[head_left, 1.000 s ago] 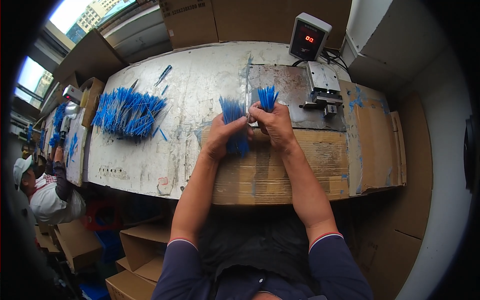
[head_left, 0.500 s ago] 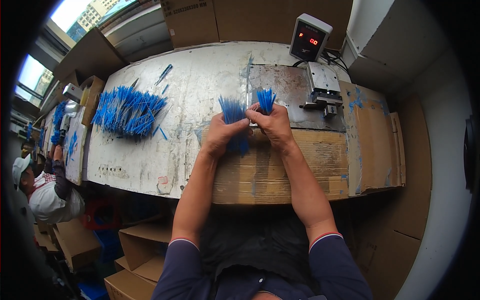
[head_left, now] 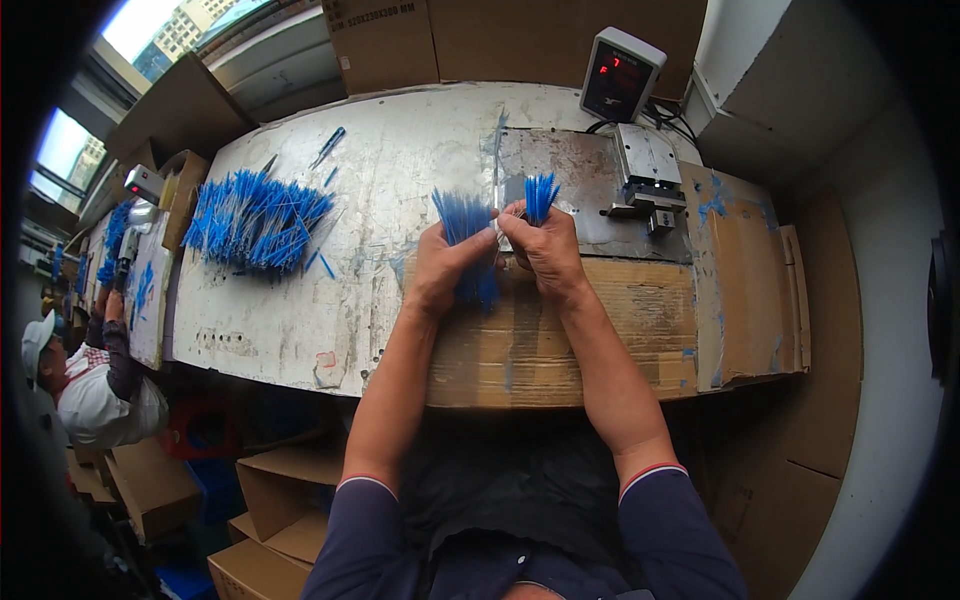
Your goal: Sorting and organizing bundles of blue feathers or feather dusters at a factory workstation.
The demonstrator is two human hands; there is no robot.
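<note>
My left hand (head_left: 440, 268) is closed around a thick bundle of thin blue-and-whitish sticks (head_left: 461, 215); their ends fan out above my fingers and more blue shows below. My right hand (head_left: 550, 252) grips a smaller bundle of blue sticks (head_left: 541, 192), its tips standing up past the index finger. Both thumbs and fingertips come together between the two bundles, where pale thin stems show. The exact kind of these sticks is too small to make out. Both hands are above the near edge of a metal plate and a cardboard sheet (head_left: 600, 335).
A large heap of the same sticks (head_left: 255, 222) lies on the white table (head_left: 270, 330) at left, near a blue-handled tool (head_left: 328, 147). At right stand a metal fixture (head_left: 648, 170) and a box with a red display (head_left: 622, 75). A co-worker (head_left: 100, 390) sits far left.
The bundle in my right hand has shifted slightly right and up, and the fingertips between the bundles have moved a little. The red display reads differently.
</note>
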